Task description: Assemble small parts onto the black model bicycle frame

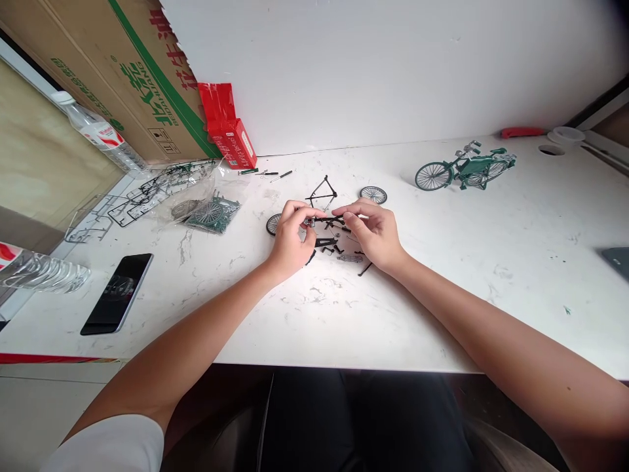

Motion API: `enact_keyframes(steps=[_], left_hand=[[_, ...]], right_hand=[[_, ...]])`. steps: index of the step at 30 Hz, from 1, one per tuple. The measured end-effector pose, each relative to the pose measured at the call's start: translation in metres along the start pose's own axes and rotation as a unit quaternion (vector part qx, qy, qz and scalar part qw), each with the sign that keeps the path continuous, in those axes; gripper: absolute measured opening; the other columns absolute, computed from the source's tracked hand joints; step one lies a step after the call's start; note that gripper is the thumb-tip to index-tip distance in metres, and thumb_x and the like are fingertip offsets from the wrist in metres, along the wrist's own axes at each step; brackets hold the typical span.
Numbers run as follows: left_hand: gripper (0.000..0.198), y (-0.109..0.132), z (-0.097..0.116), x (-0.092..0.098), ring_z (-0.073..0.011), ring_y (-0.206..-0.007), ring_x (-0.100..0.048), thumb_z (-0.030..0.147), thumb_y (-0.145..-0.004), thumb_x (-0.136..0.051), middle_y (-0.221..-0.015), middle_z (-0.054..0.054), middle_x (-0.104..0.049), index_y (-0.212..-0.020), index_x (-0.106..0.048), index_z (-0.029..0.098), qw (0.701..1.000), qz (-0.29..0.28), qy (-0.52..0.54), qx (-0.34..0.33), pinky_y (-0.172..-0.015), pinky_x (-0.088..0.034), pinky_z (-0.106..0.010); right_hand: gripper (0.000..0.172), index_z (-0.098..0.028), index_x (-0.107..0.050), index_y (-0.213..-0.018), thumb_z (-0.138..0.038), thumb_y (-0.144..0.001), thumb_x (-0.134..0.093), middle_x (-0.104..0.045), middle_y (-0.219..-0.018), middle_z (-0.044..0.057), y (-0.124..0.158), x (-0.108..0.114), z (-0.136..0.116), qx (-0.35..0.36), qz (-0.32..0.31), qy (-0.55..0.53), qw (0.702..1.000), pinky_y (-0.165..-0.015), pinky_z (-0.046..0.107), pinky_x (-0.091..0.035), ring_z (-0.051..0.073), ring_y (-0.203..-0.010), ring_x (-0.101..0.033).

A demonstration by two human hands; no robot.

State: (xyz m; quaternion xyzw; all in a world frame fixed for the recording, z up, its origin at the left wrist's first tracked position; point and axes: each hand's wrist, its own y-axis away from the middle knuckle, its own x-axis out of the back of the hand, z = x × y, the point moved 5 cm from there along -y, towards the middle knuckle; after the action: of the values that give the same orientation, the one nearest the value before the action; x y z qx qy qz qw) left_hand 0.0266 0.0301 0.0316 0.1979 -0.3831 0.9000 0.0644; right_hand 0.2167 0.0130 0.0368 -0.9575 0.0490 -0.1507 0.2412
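Note:
Between the fingertips of both hands is a thin black model bicycle part (322,219) with a small silvery piece at its left end. My left hand (293,239) pinches the silvery end, and my right hand (376,233) closes on the other end. A black frame (322,196) lies just beyond the hands. One spoked wheel (373,194) rests behind my right hand; another wheel (272,225) is partly hidden by my left hand. Below the fingers several loose black parts (327,243) are scattered, with a small greyish rack-like piece (350,258) among them.
A green model bicycle (474,168) stands at the back right. On the left are a phone (116,294), bagged green parts (213,213), part sprues (147,196) and plastic bottles (101,134). Small screwdrivers (281,177) lie near a red box (238,147), beside a large carton (128,78).

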Motion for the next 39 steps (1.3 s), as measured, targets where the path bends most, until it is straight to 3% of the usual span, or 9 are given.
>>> enact_keyframes(steps=[10,16,23,29,32,39], left_hand=[[0.045,0.003,-0.008,-0.002,-0.0156,-0.098,-0.063,-0.009,-0.081,-0.055,-0.115,-0.006,-0.056,-0.108,-0.072,0.022,1.0,0.016,0.001,0.023,-0.077,-0.055,-0.027],[0.043,0.004,-0.009,-0.001,-0.0162,-0.101,-0.065,-0.006,-0.083,-0.057,-0.115,-0.006,-0.057,-0.111,-0.073,0.022,1.0,0.02,-0.001,0.01,-0.082,-0.057,-0.028],[0.044,0.002,-0.004,0.002,-0.018,-0.103,-0.065,-0.008,-0.081,-0.057,-0.113,-0.005,-0.059,-0.109,-0.074,0.022,1.0,0.025,-0.016,0.008,-0.086,-0.057,-0.03],[0.044,0.002,-0.005,0.0,-0.0172,-0.103,-0.067,-0.005,-0.086,-0.054,-0.111,-0.006,-0.059,-0.111,-0.077,0.023,1.0,0.011,0.007,0.015,-0.092,-0.06,-0.031],[0.042,0.003,-0.005,-0.002,-0.0178,-0.105,-0.068,-0.004,-0.089,-0.054,-0.109,-0.006,-0.062,-0.112,-0.077,0.023,1.0,0.003,0.018,0.013,-0.099,-0.06,-0.034],[0.05,0.006,-0.014,-0.008,-0.017,-0.102,-0.071,0.003,-0.089,-0.066,-0.11,-0.005,-0.067,-0.134,-0.066,0.024,0.992,-0.003,0.107,0.067,-0.098,-0.061,-0.034]], right_hand=[[0.041,-0.024,-0.084,-0.109,-0.06,-0.101,-0.064,-0.07,-0.101,0.008,0.002,-0.006,0.012,-0.051,-0.047,-0.063,0.996,-0.066,0.035,-0.054,0.023,-0.088,-0.063],[0.039,-0.024,-0.084,-0.112,-0.051,-0.104,-0.058,-0.067,-0.095,0.007,0.003,-0.009,0.014,-0.058,-0.071,-0.084,0.992,-0.062,0.035,-0.056,0.02,-0.078,-0.061],[0.036,-0.023,-0.081,-0.113,-0.053,-0.1,-0.066,-0.076,-0.111,0.008,0.004,-0.009,0.014,-0.087,-0.05,-0.125,0.987,-0.062,0.03,-0.055,0.021,-0.088,-0.07],[0.037,-0.021,-0.082,-0.099,-0.057,-0.092,-0.077,-0.074,-0.089,0.006,0.0,-0.008,0.017,-0.122,-0.021,-0.146,0.982,-0.056,0.028,-0.052,0.02,-0.081,-0.067],[0.034,-0.021,-0.084,-0.095,-0.055,-0.092,-0.078,-0.076,-0.091,0.006,0.0,-0.007,0.018,-0.126,-0.013,-0.151,0.98,-0.056,0.027,-0.052,0.019,-0.08,-0.065],[0.039,-0.023,-0.086,-0.099,-0.06,-0.09,-0.079,-0.078,-0.097,0.007,0.001,-0.006,0.017,-0.138,0.002,-0.129,0.982,-0.054,0.027,-0.053,0.022,-0.09,-0.069]])
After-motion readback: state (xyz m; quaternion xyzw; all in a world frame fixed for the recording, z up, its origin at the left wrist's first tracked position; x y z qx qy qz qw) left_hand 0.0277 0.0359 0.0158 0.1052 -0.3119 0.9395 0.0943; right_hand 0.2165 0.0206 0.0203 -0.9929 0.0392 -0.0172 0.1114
